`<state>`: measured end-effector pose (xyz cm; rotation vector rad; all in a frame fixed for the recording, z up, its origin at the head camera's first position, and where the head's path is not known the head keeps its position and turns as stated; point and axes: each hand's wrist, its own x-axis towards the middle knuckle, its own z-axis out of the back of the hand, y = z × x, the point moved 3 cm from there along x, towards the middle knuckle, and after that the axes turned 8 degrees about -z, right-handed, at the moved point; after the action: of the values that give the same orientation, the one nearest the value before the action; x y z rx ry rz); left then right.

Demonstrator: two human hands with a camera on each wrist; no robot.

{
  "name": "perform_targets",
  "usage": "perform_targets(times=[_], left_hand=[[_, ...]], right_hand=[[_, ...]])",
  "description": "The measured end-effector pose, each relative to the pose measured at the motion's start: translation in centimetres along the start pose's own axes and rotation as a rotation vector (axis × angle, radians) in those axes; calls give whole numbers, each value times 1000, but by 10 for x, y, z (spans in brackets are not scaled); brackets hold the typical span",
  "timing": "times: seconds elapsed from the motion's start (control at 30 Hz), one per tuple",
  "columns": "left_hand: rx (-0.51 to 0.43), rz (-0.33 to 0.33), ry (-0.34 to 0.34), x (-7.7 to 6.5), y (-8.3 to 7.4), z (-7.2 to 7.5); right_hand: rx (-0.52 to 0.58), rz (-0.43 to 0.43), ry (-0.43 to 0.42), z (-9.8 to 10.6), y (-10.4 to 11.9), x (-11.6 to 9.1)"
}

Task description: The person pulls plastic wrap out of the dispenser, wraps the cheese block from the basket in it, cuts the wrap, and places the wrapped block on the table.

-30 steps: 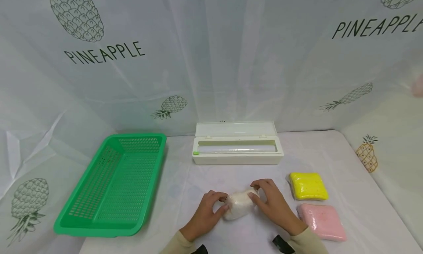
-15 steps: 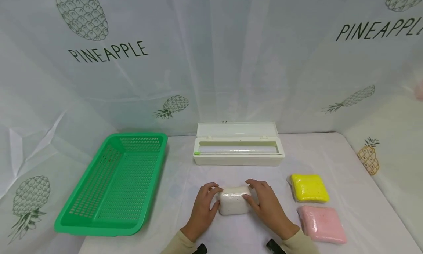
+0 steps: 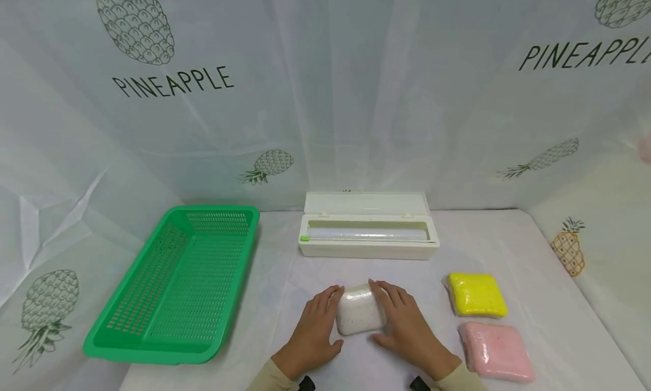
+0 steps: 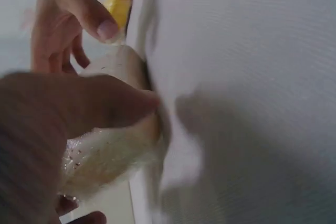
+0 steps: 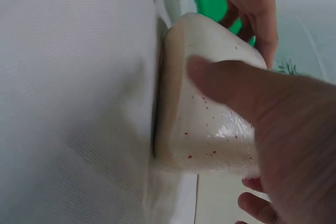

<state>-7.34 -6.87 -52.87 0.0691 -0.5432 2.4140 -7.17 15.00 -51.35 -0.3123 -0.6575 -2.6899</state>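
Note:
A white block [image 3: 360,311] wrapped in clear film lies flat on the white-covered table, between the two hands. Small reddish specks dot its shiny, rounded surface in the right wrist view. My left hand [image 3: 312,330] rests along the block's left side, fingers mostly straight and thumb spread away toward the front. At the right side, my right hand [image 3: 408,330] has its extended fingertips by the far corner, thumb also apart. Loose film [image 4: 118,163] crinkles at one end in the left wrist view. To the right lie a yellow wrapped block [image 3: 477,295] and a pink wrapped block [image 3: 497,351].
A green perforated basket [image 3: 249,250] stands on the left. Behind the hands is a white film dispenser [image 3: 368,250] with its lid raised and a roll inside. A pineapple-print curtain [image 3: 346,97] hangs round the back and sides.
The white block has turned from tilted to nearly square and now lies flat. Both hands have gone from pinching its ends to lying along its sides with thumbs off it.

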Motion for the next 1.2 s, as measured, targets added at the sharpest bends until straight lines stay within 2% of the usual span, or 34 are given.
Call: perform_targets(times=[0.1,0.27,0.5,0.67,0.93,1.07,1.2], left_hand=[[31,26,19,0,0,-3],[70,48,2,6,1,-5],[-6,29,1,16,-8,-5],[-31,-8,2,34,-15,-9],[-39,-96,6,70,-25,-14],[-46,-107,43,84,-28,-18],[-51,-111,79,94,-30,-23]], right_hand=[[-30,1,22,-3,3,-1],[-89,0,-11,-8,3,2],[-61,-63,6,-3,-7,1],[-64,-101,-16,10,-19,1],[-70,-132,-61,31,-42,3],[-70,-127,-77,36,-52,3],[-66,-160,-47,37,-60,2]])
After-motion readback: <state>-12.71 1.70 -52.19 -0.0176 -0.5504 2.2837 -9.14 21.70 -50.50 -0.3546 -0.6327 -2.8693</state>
